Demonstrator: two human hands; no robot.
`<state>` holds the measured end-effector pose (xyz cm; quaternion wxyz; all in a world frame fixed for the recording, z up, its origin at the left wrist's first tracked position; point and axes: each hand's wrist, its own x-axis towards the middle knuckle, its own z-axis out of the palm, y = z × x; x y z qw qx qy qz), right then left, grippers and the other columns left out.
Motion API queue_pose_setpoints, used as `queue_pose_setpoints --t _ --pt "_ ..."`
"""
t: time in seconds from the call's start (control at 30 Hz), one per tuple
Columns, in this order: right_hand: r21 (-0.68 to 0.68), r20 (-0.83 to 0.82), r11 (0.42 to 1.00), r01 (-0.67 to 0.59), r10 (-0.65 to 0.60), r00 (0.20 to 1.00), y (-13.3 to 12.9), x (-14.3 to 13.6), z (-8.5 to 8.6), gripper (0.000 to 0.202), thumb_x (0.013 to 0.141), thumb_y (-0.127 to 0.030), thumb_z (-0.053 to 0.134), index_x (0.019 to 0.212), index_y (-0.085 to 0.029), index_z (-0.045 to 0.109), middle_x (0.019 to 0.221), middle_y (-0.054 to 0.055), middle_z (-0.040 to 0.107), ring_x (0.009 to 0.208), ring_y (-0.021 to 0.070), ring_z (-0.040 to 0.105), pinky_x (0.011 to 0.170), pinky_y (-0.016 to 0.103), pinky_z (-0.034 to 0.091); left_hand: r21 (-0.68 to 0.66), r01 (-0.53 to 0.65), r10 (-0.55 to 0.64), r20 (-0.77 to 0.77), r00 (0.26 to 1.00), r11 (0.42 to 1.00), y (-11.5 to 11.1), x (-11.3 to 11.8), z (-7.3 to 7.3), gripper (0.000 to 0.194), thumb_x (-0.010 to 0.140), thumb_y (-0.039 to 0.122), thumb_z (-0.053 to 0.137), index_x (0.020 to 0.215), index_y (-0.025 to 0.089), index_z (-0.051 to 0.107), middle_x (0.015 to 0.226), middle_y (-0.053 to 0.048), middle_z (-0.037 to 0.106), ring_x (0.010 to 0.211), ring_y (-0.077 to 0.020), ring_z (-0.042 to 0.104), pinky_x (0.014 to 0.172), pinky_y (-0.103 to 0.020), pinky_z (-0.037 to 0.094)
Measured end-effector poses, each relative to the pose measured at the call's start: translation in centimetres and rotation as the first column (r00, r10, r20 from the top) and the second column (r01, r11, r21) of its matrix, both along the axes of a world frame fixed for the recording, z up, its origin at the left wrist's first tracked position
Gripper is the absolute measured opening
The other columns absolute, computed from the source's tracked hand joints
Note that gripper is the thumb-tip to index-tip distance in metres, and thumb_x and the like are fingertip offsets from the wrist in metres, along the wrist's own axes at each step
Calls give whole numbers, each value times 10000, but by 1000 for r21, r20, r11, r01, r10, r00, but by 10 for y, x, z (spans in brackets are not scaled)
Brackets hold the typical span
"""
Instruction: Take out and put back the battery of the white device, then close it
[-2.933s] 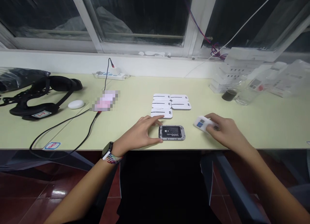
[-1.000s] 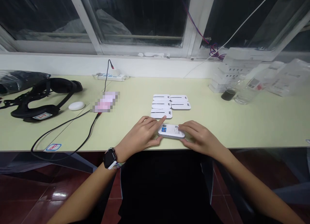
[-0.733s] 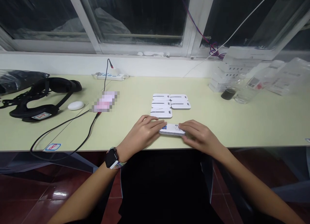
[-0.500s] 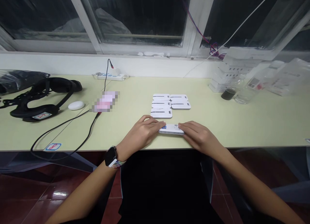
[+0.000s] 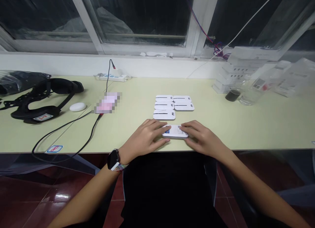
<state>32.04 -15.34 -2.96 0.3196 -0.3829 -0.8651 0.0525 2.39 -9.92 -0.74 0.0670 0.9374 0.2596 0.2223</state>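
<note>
Near the front edge of the table, a flat white device with rounded corners (image 5: pixel 174 131) lies between my two hands, its blue label and printed sticker facing up. My left hand (image 5: pixel 149 135) grips its left end, fingers on top and the thumb along the near side. At the opposite end, my right hand (image 5: pixel 203 138) has its fingers over the corner, with the thumb low at the near side. Just beyond, several similar white pieces, each with a black line and a "W", lie in two columns; the nearest white piece (image 5: pixel 164 114) is close to my left fingertips.
At left are a black headset (image 5: pixel 46 100), a white oval object (image 5: pixel 77 107), a blurred-out pink item (image 5: pixel 107 103) with a black cable, and a power strip (image 5: pixel 113 77). White boxes (image 5: pixel 240 68), a clear bottle (image 5: pixel 248 95) and a dark-capped container (image 5: pixel 232 95) stand at right.
The device has tipped flatter, so more of its labelled top shows. My left thumb has come into view along the near side, and its fingers have shifted slightly over the top.
</note>
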Motion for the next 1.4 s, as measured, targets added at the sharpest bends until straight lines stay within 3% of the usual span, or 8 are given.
queue_pose_setpoints --t 0.13,0.33,0.53,0.73,0.97,1.13,1.23,1.4 --pt "-64 -60 998 2 -6 998 -2 1 1 489 1032 -317 695 1515 -335 620 1394 133 664 1307 337 648 1017 555 641 -19 1 -1 18 1000 1000 -1 0 0 375 1093 406 639 1448 308 710 1377 -92 738 1286 -313 662 1110 -526 511" --pt "-116 -104 993 -6 -6 995 1 4 -1 389 1084 -285 621 1467 -320 682 1335 121 702 1279 318 663 1029 553 636 -38 -4 4 3 1000 999 1 -1 -1 390 1108 411 622 1480 322 692 1519 -33 699 1454 -323 564 1180 -537 461" --pt "-140 -86 990 -15 3 996 1 7 3 373 1083 -301 628 1448 -306 708 1307 118 705 1273 309 673 1042 538 634 -60 -14 10 -58 998 998 7 -2 2 405 1101 463 643 1478 325 691 1521 3 698 1396 -306 620 1153 -529 447" --pt "-156 -95 988 -18 4 995 1 9 0 386 1091 -338 638 1472 -331 696 1316 106 713 1271 298 682 1054 541 635 -100 -35 25 -103 994 994 10 -6 3 444 1109 538 598 1516 368 650 1552 11 670 1396 -292 626 1267 -581 309" --pt "-75 -102 997 6 -14 995 -3 7 -3 408 1093 -271 626 1498 -294 669 1390 109 710 1346 293 648 1106 532 620 -195 -28 25 -19 1000 980 5 -8 -2 453 1152 401 542 1604 386 549 1624 18 600 1517 -276 539 1233 -532 431" --pt "79 -139 996 36 -25 990 -7 6 -7 415 1055 -193 661 1464 -264 688 1392 129 726 1314 312 669 1054 561 643 -46 -75 80 107 991 996 -1 -12 -7 427 1130 365 596 1556 349 612 1557 -8 665 1472 -280 596 1157 -515 496" --pt "142 -120 990 2 15 993 -12 7 -12 433 1027 -147 685 1446 -254 708 1316 122 772 1280 325 692 1027 565 660 55 -34 31 46 998 998 -6 -16 -9 380 1123 327 610 1498 329 666 1524 -6 692 1493 -298 582 1148 -529 486" --pt "188 -78 982 -22 37 996 -18 7 -18 521 1016 -142 703 1523 -252 654 1322 123 782 1285 333 717 1068 584 659 102 6 0 -55 998 995 -8 -21 -11 371 1139 304 576 1502 302 653 1539 -1 679 1501 -296 577 1184 -544 450"
